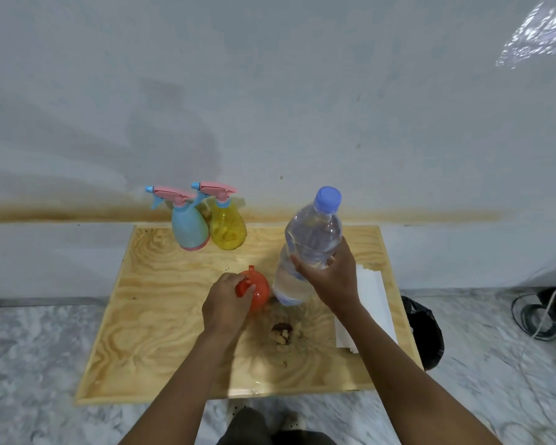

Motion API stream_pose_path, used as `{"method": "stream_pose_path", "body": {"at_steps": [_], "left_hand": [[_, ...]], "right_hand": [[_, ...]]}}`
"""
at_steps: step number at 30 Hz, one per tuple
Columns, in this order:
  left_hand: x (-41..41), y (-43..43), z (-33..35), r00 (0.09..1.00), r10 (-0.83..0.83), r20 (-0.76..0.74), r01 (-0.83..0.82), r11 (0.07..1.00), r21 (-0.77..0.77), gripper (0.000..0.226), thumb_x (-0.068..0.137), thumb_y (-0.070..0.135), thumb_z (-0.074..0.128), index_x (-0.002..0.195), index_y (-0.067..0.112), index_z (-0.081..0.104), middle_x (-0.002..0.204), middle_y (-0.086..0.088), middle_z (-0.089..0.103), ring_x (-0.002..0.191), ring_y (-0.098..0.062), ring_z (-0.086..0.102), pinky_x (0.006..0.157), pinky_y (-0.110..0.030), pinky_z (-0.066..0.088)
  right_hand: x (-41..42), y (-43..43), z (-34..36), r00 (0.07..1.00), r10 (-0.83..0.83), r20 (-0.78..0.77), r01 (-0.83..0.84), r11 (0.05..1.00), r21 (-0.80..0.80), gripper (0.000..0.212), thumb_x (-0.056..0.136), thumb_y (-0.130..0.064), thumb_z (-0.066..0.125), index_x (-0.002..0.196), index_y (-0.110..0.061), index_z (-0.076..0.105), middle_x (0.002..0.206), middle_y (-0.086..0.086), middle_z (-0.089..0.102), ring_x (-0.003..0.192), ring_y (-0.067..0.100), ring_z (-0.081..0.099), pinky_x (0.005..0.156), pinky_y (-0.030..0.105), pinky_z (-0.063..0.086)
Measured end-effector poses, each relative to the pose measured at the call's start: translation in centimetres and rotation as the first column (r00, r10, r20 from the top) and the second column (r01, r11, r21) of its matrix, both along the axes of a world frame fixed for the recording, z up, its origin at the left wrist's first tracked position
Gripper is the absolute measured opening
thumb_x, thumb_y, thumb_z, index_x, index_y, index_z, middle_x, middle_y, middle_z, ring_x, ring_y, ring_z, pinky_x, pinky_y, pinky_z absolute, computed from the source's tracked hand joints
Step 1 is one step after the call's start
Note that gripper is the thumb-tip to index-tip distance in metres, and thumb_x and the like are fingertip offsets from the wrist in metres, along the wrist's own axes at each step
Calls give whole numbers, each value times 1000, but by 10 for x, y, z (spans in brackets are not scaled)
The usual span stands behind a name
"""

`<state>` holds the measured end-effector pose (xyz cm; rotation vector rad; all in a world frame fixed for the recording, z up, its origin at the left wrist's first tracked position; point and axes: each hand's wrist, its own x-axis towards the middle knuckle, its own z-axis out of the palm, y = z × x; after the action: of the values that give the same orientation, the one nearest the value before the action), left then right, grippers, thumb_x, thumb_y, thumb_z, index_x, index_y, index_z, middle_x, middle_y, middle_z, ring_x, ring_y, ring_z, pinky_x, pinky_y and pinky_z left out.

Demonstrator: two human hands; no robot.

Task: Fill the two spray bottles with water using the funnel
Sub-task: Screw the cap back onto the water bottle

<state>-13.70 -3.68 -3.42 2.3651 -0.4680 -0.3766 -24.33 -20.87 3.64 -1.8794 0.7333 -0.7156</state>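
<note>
Two spray bottles stand side by side at the back of the wooden table (148, 316), both with pink trigger heads on: a light blue bottle (188, 226) on the left and a clear yellow bottle (227, 228) touching it on the right. In the middle of the table lies an orange funnel (260, 290), and my left hand (227, 303) is closed on its handle. My right hand (331, 277) grips a large clear water bottle (312, 239) around its middle. That bottle has its blue cap on and tilts back and to the right, its base close to the funnel.
White sheets of paper (371, 303) lie along the table's right edge, under my right forearm. A dark knot stains the wood near the front centre. A black bag (426, 332) sits on the marble floor to the right, with cables further right. The wall runs close behind the table.
</note>
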Motion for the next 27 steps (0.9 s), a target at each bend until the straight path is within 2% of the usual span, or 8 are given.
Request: {"method": "stream_pose_path", "body": {"at_steps": [7,10,12,14,17,20,24,27], "left_hand": [[39,-51,19,997,-46,56,44,998,41,37,96,33,62,129,16,64,127,-5,63,117,-25,59,93,-36,47],[49,-77,18,1000,1,29,-3,998,68,38,95,35,64,127,14,65,125,-6,63,116,-26,59,90,-37,48],[55,-95,14,1000,31,3,-31,995,95,38,94,37,64,125,14,66,124,-6,62,116,-26,59,88,-37,48],[60,-110,8,996,81,-44,-75,991,115,35,94,37,64,119,14,67,122,-5,62,113,-26,60,83,-34,46],[66,-127,-2,977,178,-115,-164,979,121,24,91,35,66,103,15,71,107,-5,67,101,-29,65,74,-31,44],[72,-141,-13,965,231,-123,-216,968,124,22,88,34,69,89,12,70,92,-8,69,90,-32,66,67,-31,43],[83,-153,-23,962,260,-84,-246,957,152,28,89,38,69,95,11,70,98,-10,69,93,-32,66,69,-34,47],[89,-160,-26,967,247,-54,-235,957,172,33,90,40,67,100,8,69,103,-12,67,96,-33,65,73,-37,49]], "right_hand": [[14,-32,22,992,-130,8,130,991,14,69,62,-42,89,121,-25,58,109,-11,69,101,10,67,85,46,58],[24,-51,21,984,-175,-15,176,984,15,73,57,-51,86,119,-22,58,106,-11,68,99,10,67,84,42,58],[31,-65,20,981,-190,-42,190,982,7,73,58,-47,89,118,-19,57,102,-13,66,95,7,66,83,38,57],[36,-79,15,980,-190,-62,191,982,1,71,61,-37,93,118,-16,57,99,-17,64,92,6,65,82,33,56],[45,-98,7,984,-163,-78,165,986,11,73,62,-35,93,123,-18,56,102,-20,63,95,5,64,82,26,53],[54,-110,3,987,-134,-85,136,991,18,74,62,-37,93,124,-21,55,105,-19,63,97,3,63,84,28,54],[67,-119,1,992,-107,-65,108,994,13,74,61,-37,93,123,-22,55,110,-11,64,97,5,62,82,22,51],[76,-120,-1,994,-93,-61,96,994,52,75,61,-36,93,123,-24,53,111,-12,62,97,-3,59,80,16,48]]}}
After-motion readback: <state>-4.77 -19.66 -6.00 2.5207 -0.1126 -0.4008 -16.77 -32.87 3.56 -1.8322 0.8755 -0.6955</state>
